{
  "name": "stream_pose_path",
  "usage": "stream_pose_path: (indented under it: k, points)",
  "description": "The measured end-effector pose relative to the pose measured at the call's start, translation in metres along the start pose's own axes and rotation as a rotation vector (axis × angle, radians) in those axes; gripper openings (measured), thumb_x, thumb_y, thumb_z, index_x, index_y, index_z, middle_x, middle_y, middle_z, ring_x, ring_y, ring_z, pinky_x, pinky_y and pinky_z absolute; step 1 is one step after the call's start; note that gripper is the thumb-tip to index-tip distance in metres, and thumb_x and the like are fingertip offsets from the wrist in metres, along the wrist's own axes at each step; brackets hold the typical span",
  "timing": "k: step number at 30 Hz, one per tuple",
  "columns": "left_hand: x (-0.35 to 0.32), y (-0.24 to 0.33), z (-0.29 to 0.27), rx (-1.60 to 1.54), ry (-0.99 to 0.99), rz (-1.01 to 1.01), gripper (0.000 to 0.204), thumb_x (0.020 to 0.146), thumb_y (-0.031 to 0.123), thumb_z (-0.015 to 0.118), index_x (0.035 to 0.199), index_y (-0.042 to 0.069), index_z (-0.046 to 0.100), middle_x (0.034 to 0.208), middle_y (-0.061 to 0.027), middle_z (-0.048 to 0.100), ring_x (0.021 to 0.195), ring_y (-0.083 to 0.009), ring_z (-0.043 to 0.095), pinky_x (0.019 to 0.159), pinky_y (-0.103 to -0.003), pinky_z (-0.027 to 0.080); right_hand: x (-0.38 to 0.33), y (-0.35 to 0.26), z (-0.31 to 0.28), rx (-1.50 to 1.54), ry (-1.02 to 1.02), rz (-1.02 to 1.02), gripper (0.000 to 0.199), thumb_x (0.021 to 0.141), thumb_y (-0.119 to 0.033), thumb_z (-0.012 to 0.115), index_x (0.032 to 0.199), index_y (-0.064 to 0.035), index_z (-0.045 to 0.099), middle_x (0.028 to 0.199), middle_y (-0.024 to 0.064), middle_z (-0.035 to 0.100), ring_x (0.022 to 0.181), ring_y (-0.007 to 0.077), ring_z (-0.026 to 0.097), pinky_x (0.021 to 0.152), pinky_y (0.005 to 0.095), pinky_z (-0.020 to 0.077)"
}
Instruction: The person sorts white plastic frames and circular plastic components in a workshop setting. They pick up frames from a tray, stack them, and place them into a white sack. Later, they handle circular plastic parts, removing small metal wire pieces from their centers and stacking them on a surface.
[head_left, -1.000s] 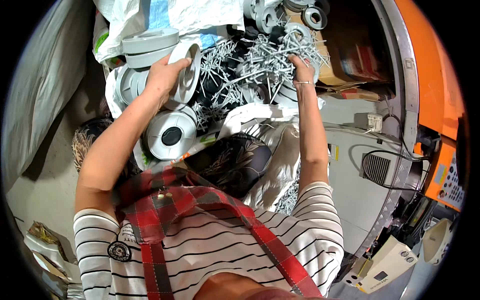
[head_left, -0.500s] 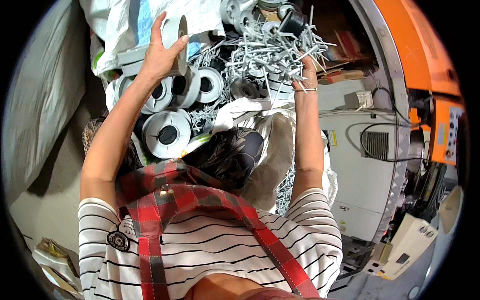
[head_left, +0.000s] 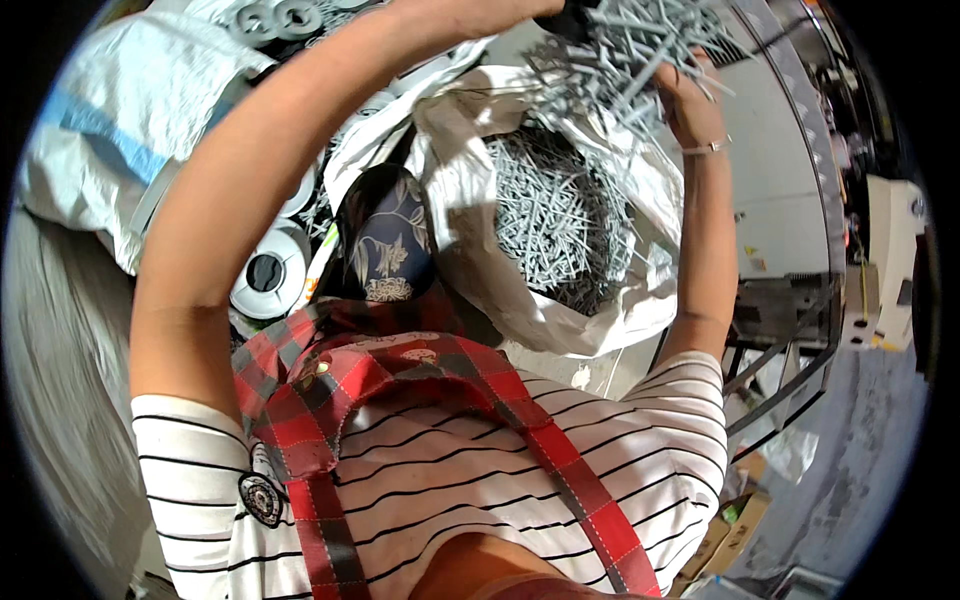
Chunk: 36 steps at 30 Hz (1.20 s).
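Observation:
At the top edge, my left hand (head_left: 505, 14) reaches across to a small black reel (head_left: 571, 20) and has its fingers closed at the reel's side; the hand is partly cut off by the frame. My right hand (head_left: 692, 108) is curled under and around a big tangled bundle of thin grey plastic sprues (head_left: 625, 65), holding it up; most of its fingers are hidden behind the sticks. The black reel lies against the bundle's left side. Below the bundle stands an open white woven sack (head_left: 455, 200), with many similar loose grey sprues (head_left: 550, 215) inside.
Grey spools with black centres (head_left: 268, 270) lie at the left, by my patterned trouser leg (head_left: 385, 235). A white and blue sheet sack (head_left: 150, 90) spreads at upper left. Pale machine panels (head_left: 775, 130) and a metal frame (head_left: 790, 375) stand at the right.
My right hand has carried the sprue bundle rightward, above the open sack. My left hand has left the grey spool and come across to the black reel. The view has turned to the right.

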<state>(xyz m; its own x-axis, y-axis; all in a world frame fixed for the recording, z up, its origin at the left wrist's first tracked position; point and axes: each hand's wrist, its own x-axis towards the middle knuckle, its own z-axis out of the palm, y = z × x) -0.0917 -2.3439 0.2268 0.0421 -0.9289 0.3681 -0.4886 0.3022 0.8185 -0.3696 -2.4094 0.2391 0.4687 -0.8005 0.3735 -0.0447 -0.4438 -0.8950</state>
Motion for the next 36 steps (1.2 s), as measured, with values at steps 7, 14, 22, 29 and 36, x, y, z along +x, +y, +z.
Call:
stream_pose_path:
  k: [7,14,22,29,36]
  points:
    - [-0.014,-0.008,0.097,0.34,-0.183,0.011,0.046,0.073,0.044,0.059,0.103,0.01,0.065,0.092,-0.0193,0.065,0.09,-0.0351,0.061,0.079,-0.044,0.048,-0.167,0.083,-0.124,-0.891,-0.261,0.731,0.099,0.055,-0.043,0.086,0.131,0.0042,0.042,0.125,0.0242,0.052,0.12,0.0303,0.049,0.097,0.0409,0.0419]
    - [-0.023,-0.068,0.037,0.394,0.064,0.416,0.038,0.083,0.033,0.064,0.106,0.003,0.061,0.085,-0.0116,0.063,0.078,-0.0207,0.058,0.072,-0.033,0.047,-0.145,0.128,-0.103,-0.791,-0.051,0.546,0.046,0.077,-0.031,0.072,0.111,-0.0011,0.062,0.104,0.0162,0.066,0.093,0.0232,0.064,0.083,0.0316,0.0492]
    - [-0.079,-0.169,-0.096,0.265,0.086,0.037,0.039,0.085,0.026,0.064,0.11,-0.004,0.059,0.092,-0.0183,0.065,0.086,-0.022,0.062,0.078,-0.031,0.047,-0.174,0.145,0.014,-1.234,-0.902,0.558,0.068,0.072,-0.063,0.056,0.12,-0.0159,0.059,0.121,0.018,0.053,0.114,0.0344,0.047,0.096,0.0409,0.0415]
    - [-0.162,-0.268,-0.181,0.279,0.22,-0.217,0.042,0.089,0.022,0.061,0.119,-0.006,0.053,0.107,-0.0143,0.062,0.099,-0.0171,0.055,0.088,-0.03,0.043,-0.261,0.131,-0.02,-1.008,-0.823,0.798,0.042,0.078,-0.032,0.065,0.114,-0.0109,0.062,0.119,0.015,0.058,0.106,0.0307,0.057,0.09,0.0351,0.0457]
    - [-0.173,-0.254,-0.173,0.688,0.211,-0.31,0.042,0.086,0.03,0.062,0.125,0.017,0.05,0.108,-0.0209,0.054,0.105,-0.0317,0.051,0.1,-0.04,0.034,-0.178,0.143,-0.073,-1.623,-0.883,1.03,0.04,0.076,-0.035,0.068,0.108,-0.0113,0.065,0.116,0.0158,0.059,0.103,0.0357,0.057,0.087,0.0419,0.0464]
